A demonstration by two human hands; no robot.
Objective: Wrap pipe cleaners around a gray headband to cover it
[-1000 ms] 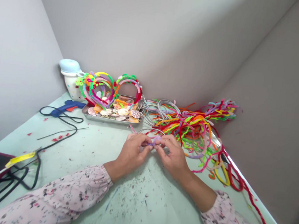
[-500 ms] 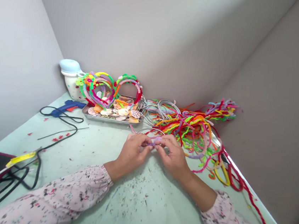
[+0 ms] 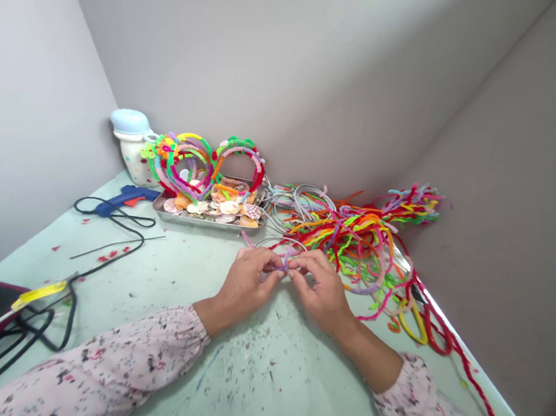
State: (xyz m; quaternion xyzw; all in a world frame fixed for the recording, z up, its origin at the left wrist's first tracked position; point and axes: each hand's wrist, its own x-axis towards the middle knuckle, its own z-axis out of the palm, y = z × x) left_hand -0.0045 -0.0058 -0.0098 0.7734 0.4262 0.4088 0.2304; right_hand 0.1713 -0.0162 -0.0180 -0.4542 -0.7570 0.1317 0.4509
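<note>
1. Now the purple fuzzy strip [image 3: 286, 258] is between the two hands, its short upper part standing up from the meeting fingertips; half a second ago that part leaned as a rounder tuft against the right fingers. The change suggests that the strip is being bent or wound, though the fingers hide its lower part.

2. The left hand [image 3: 250, 281] pinches the strip between thumb and fingers from one side; the right hand [image 3: 322, 289] pinches it from the other, thumb and forefinger almost meeting the left ones. Neither hand has shifted noticeably.

3. Just beyond both hands arcs a thin grey wire [image 3: 282, 239]; whether it joins the strip cannot be told.

4. Beyond the right hand spreads a tangle of coloured strips [image 3: 355, 226], with yellow and red handles [image 3: 438, 332] to that hand's right.

5. Beyond the left hand are a metal tray [image 3: 207, 224] of shells [image 3: 228, 209] and bright fuzzy hoops [image 3: 257, 166]. Farther left, a blue glue gun [image 3: 117, 202] lies on the counter [image 3: 249, 384].
</note>
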